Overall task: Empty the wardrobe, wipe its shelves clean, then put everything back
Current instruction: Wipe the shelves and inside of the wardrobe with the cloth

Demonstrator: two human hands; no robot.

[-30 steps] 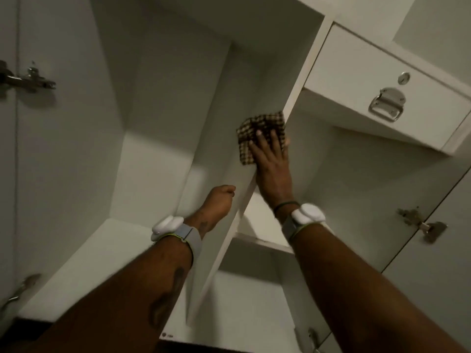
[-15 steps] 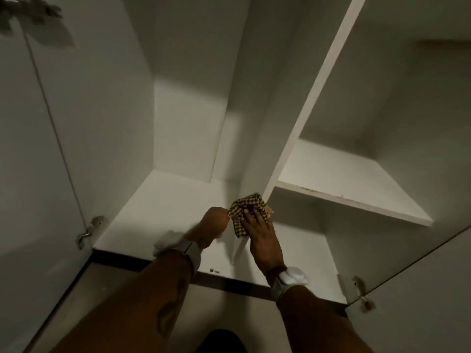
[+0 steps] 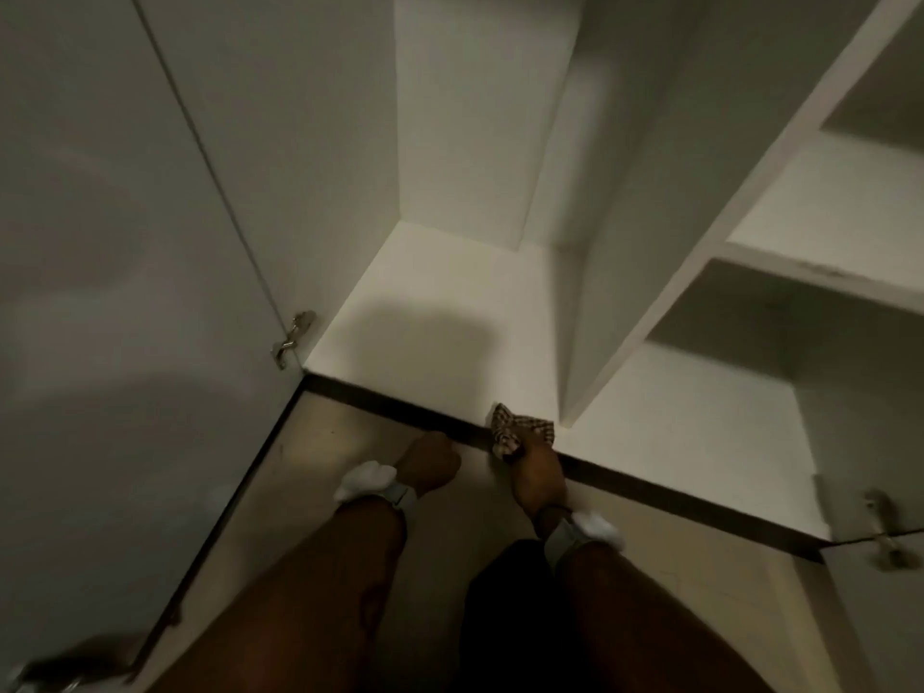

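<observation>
Right hand (image 3: 535, 472) is bunched around the checked cloth (image 3: 517, 431), fingers curled into it, pressing it on the front edge of the wardrobe (image 3: 465, 117) floor (image 3: 440, 302), just beside the foot of the divider (image 3: 595, 292). Cloth hangs a bit over the dark plinth (image 3: 675, 497). Left hand (image 3: 431, 460) is balled into a fist with nothing in it, hovering near the plinth, close to the right one. Left door (image 3: 125, 242) stands open, hinge (image 3: 295, 337) showing. Shelf (image 3: 825, 237) on the right is bare.

Dim, soft motion blur — wide-angle bowing
</observation>
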